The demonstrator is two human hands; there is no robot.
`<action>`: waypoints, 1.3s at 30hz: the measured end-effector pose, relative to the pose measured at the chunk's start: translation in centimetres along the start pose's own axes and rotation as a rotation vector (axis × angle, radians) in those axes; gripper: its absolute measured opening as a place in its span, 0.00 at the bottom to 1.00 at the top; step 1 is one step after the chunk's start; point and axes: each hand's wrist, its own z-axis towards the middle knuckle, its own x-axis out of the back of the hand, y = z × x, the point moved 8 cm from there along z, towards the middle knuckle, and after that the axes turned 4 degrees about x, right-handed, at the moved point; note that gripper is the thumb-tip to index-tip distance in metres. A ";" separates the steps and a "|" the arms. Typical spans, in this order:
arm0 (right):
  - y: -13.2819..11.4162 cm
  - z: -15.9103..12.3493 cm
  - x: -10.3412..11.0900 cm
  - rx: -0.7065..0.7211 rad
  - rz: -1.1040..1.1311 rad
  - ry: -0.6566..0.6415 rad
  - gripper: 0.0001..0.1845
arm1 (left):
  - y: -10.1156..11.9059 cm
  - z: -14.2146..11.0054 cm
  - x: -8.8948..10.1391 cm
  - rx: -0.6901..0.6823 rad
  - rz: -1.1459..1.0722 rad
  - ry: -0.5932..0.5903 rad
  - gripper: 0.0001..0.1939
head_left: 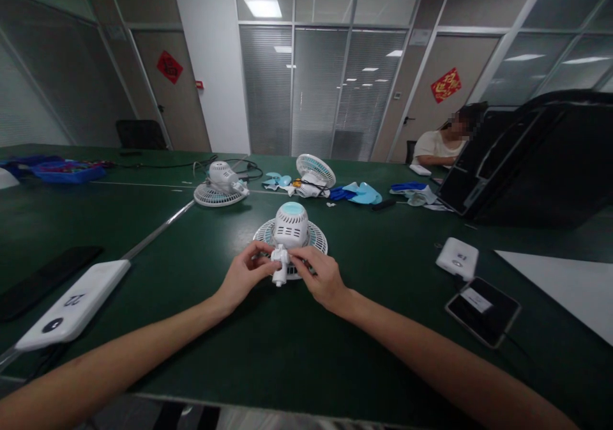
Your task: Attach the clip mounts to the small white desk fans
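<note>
A small white fan (291,224) lies grille-down on the green table in front of me, its round motor housing with a pale blue cap facing up. From the near side of the housing juts a white neck piece (280,267). My left hand (245,270) pinches this piece from the left between thumb and fingers. On the other side, my right hand (322,275) grips it with thumb and index finger. The fan's grille (318,235) is partly hidden behind both hands and the housing.
Farther back lie another fan (221,184), a tilted fan head (316,169) and light blue blades (366,193). A white power bank (458,257) and a phone (483,310) are at right. A long white device (71,305) lies left. A person (438,145) sits beyond a black case (531,161).
</note>
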 end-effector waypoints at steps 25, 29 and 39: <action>6.6 -0.9 1.4 -0.261 0.103 -0.035 0.13 | -1.2 4.6 -2.2 -0.049 -0.044 0.066 0.20; 6.6 -0.5 1.9 -0.263 -0.029 0.012 0.11 | -0.9 4.6 -2.2 -0.053 -0.022 0.059 0.21; 5.6 -0.8 2.2 -0.201 -0.013 0.027 0.12 | -1.2 4.6 -2.2 -0.038 -0.053 0.089 0.21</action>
